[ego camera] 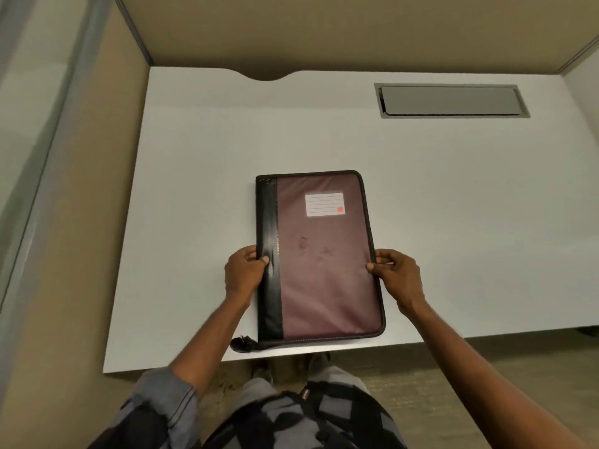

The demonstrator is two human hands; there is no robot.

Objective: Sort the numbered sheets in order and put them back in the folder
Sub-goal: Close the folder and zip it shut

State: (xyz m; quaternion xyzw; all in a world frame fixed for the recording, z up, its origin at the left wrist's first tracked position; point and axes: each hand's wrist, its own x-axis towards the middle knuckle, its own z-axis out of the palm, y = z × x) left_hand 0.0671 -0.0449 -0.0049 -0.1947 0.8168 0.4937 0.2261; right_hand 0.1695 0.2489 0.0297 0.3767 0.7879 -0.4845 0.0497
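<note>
You stand at a white laminate desk (194, 189) boxed in by tan partition walls (291, 34), with a grey metal cable hatch (450, 100) set in the top, far beyond your right hand (397, 273). Between your hands lies the closed maroon fabric zip folder (324, 270), flat on the desk. Its long axis runs away from you, its black spine is on the left, and its white lined label (325, 204) is toward the far end. Your left hand (243, 273) grips the spine edge, thumb on top. Your right hand pinches the opposite edge.
</note>
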